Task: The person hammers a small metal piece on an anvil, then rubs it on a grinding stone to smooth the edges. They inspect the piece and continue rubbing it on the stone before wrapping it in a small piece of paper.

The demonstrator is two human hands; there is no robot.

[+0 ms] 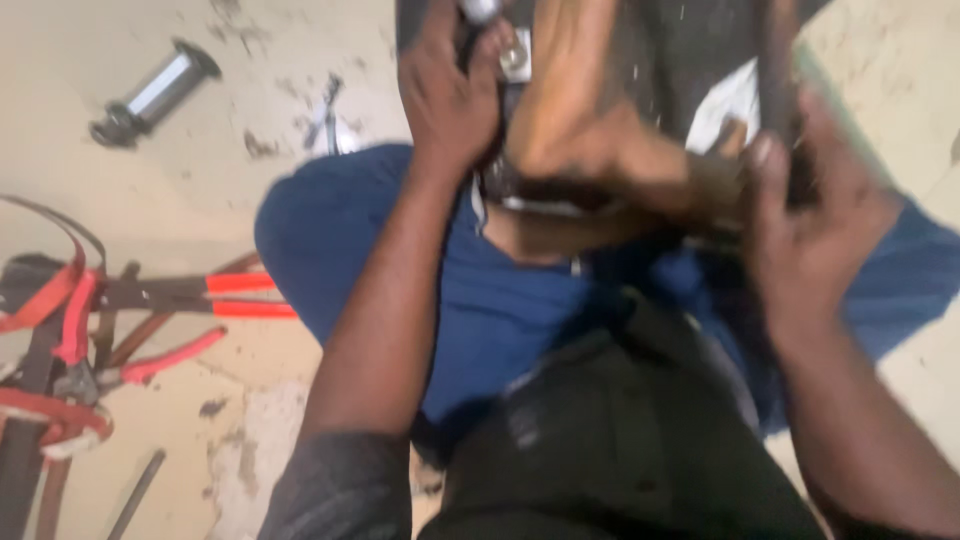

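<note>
A dark, blurred metal assembly [600, 60] at upper centre was clenched by the left hand [450, 95] and right hand [815, 225]; a bare foot [590, 130] pressed against it might have been pinched, had either grip slipped.

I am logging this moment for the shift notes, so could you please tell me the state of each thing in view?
Left hand: closed around a dark part with a metal piece.
Right hand: gripping the dark part's other edge.
Dark part: held over the lap, blurred.
Cylinder: lying on its side on the floor.
Red-handled tools: lying on the floor, untouched.
Red straps: loose in a heap.
</note>
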